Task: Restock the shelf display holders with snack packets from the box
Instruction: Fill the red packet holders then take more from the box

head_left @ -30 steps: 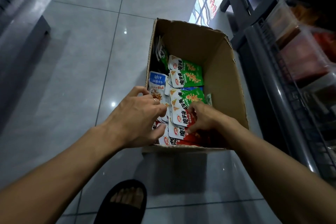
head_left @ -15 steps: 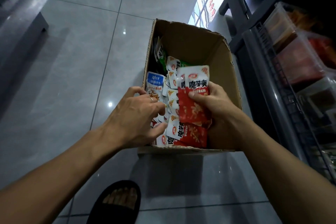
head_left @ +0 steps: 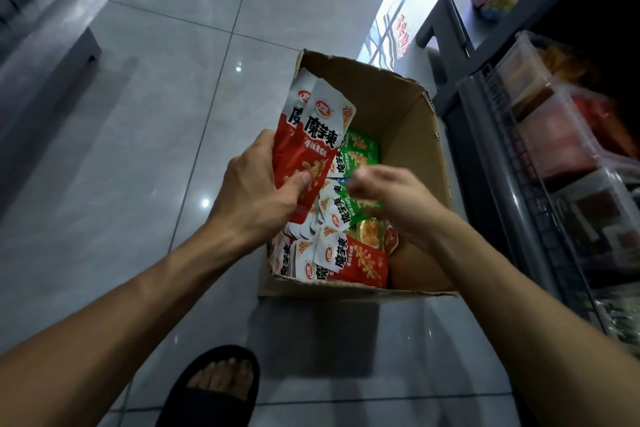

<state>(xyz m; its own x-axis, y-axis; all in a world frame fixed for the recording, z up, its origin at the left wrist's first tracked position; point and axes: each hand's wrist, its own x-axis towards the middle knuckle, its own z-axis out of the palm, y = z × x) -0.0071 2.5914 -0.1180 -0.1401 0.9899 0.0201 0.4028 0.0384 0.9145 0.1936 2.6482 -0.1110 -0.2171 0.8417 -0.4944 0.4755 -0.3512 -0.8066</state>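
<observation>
Packets in red wrappers, at least two stacked, are held above the 9 o'clock wall of the cardboard box, pinched by the left hand with the thumb on the front face and the fingers curled behind. The grip sits low on the stack, so the white tops fan apart; the rear packet could be lost if the pinch slackens, and it would probably fall to the tiled floor outside the box.

More red and green packets lie loose and overlapping inside the box. The right hand hovers over them at 3 o'clock of the held stack, blurred, its fingers loosely curled with nothing seen held; whether they touch a packet cannot be told. A hurried grab into the slippery heap risks dragging neighbours out.

Clear holders on the wire shelf stand at 3 o'clock, well apart from the box, so a long carry is judged to remain. A sandalled foot stands at 6 o'clock.
</observation>
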